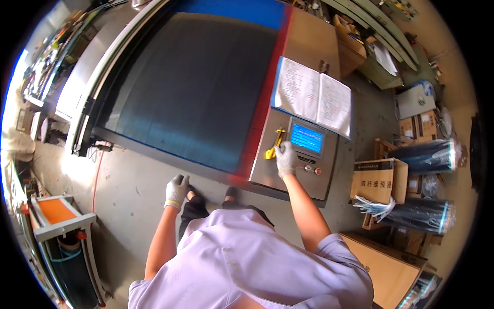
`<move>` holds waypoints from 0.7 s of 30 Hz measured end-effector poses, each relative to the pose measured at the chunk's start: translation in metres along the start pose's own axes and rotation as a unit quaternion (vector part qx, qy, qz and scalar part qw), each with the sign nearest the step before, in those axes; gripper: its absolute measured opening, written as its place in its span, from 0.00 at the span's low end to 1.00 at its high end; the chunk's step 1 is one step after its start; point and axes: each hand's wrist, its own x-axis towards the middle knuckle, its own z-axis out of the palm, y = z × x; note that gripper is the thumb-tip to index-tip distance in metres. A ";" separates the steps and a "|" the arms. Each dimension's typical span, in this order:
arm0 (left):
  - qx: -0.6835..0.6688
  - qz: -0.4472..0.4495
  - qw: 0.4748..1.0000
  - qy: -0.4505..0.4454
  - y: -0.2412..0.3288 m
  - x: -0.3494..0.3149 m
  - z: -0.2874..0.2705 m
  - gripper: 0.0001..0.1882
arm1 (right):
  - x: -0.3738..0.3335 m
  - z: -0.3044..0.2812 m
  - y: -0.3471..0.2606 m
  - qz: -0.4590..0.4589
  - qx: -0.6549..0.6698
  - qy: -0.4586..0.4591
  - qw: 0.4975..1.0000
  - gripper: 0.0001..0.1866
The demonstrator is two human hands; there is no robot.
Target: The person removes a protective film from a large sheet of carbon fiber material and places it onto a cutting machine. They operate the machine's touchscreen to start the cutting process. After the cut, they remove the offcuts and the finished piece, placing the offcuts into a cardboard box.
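My right hand (286, 159), in a pale knit glove, is over the steel control panel (267, 172) at the right of a machine. Its fingers are curled in against a yellow tool (271, 153), whose exact kind is too small to tell. Just right of these fingers a small screen (307, 138) glows blue. Above it an open book of filled-in sheets (315, 92) lies on the panel. My left hand (176, 191), gloved likewise, hangs in the air before the machine's front edge, holding nothing, its fingers loosely bent and apart.
A wide dark machine bed (188, 87) stretches ahead, with a red strip (265, 98) along its right side. At lower left stands a metal-framed cart (64, 226). Cardboard boxes (373, 183) and dark wrapped rolls (424, 156) stand on the right. A red cable (98, 180) runs over the floor.
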 end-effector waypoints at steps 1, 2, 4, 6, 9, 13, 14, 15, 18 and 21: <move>-0.018 -0.007 1.000 -0.020 0.008 0.002 0.005 0.17 | 0.014 0.004 0.003 -0.090 -0.032 0.068 0.993 0.17; -0.017 0.022 0.999 -0.021 0.010 0.003 0.011 0.16 | 0.025 0.007 -0.008 -0.033 -0.100 0.013 0.994 0.20; -0.015 0.075 0.997 -0.015 0.016 0.006 0.021 0.15 | 0.045 0.013 -0.031 0.040 -0.210 -0.033 0.976 0.26; 0.020 0.043 0.997 -0.067 0.063 -0.005 0.012 0.17 | 0.058 0.026 -0.022 0.074 -0.251 -0.058 0.963 0.30; 0.075 0.103 0.990 -0.059 0.081 -0.002 0.014 0.17 | 0.051 0.042 -0.012 0.093 -0.236 -0.023 0.967 0.26; 0.157 0.138 0.970 -0.127 0.098 0.001 0.011 0.20 | 0.031 0.032 -0.068 0.113 -0.114 -0.089 0.983 0.18; 0.198 0.142 0.953 -0.181 0.114 0.001 0.007 0.23 | 0.027 0.033 -0.078 0.104 -0.075 -0.111 0.985 0.16; 0.155 0.173 0.962 -0.141 0.105 0.004 0.015 0.26 | 0.020 0.047 -0.079 0.078 0.075 -0.150 0.983 0.18; 0.123 0.228 0.964 -0.055 0.092 0.010 0.020 0.38 | -0.020 0.073 -0.158 -0.019 0.123 -0.238 0.963 0.18; 0.071 0.101 0.987 -0.099 0.101 0.018 0.002 0.45 | -0.054 0.101 -0.227 -0.060 0.100 -0.269 0.956 0.24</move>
